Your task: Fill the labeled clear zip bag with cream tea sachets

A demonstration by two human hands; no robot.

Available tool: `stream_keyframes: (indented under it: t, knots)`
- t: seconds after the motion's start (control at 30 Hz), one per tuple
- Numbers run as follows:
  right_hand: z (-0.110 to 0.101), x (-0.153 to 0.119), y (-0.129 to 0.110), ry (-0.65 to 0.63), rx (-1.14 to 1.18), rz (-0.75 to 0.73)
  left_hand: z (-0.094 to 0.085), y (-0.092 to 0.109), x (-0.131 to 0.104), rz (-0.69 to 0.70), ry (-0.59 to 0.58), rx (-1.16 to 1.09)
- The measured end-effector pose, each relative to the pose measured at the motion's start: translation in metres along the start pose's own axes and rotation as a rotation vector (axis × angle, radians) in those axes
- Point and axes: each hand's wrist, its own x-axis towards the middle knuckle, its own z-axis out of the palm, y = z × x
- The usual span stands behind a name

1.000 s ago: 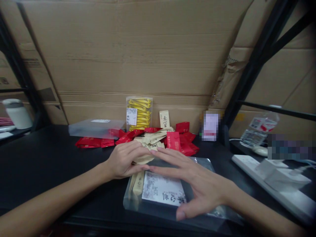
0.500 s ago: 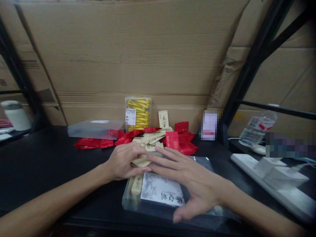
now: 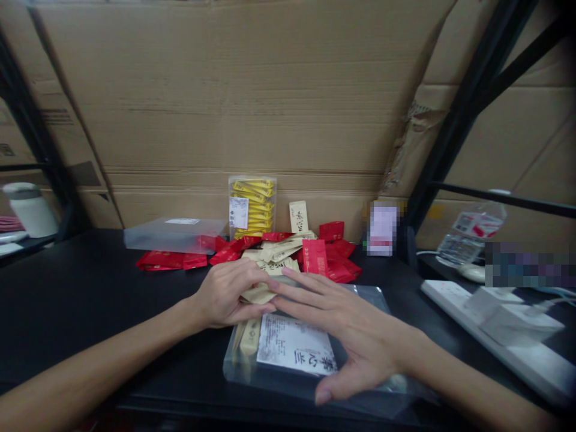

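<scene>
My left hand (image 3: 228,293) is closed on a cream paper sachet (image 3: 258,294) at the middle of the table, its thumb below and fingers above. My right hand (image 3: 353,321) is open, palm down, with fingers spread and the thumb apart. Its fingertips reach beside the sachet and close to my left fingers. Under both hands lies a clear plastic box (image 3: 238,373) with a white printed label (image 3: 294,348). More cream sachets show through its left part. Just beyond my hands, loose cream sachets (image 3: 288,247) lie among red sachets (image 3: 330,271).
Behind the pile stands a clear box of yellow sachets (image 3: 256,207). A translucent box (image 3: 153,235) lies to its left. At right are a white power strip (image 3: 450,300) with plugs and a tilted water bottle (image 3: 470,234). A white flask (image 3: 31,210) stands far left.
</scene>
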Motion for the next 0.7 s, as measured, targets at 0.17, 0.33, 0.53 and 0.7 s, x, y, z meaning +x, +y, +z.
stream_keyframes:
  t: [0.17,0.33,0.53,0.7]
  knots:
    - [0.0,-0.002,0.002,0.034,0.036,0.009,-0.003,-0.001,-0.001,-0.019,0.021,-0.008]
    - [0.006,-0.003,0.009,0.27,0.167,-0.016,-0.003,-0.009,-0.01,-0.085,0.042,-0.031]
    - [0.007,-0.004,0.027,0.772,0.404,0.272,-0.001,-0.02,-0.019,-0.206,0.17,-0.077]
    - [0.004,-0.012,0.059,0.983,0.598,0.524,-0.002,-0.019,-0.019,-0.315,0.057,-0.082]
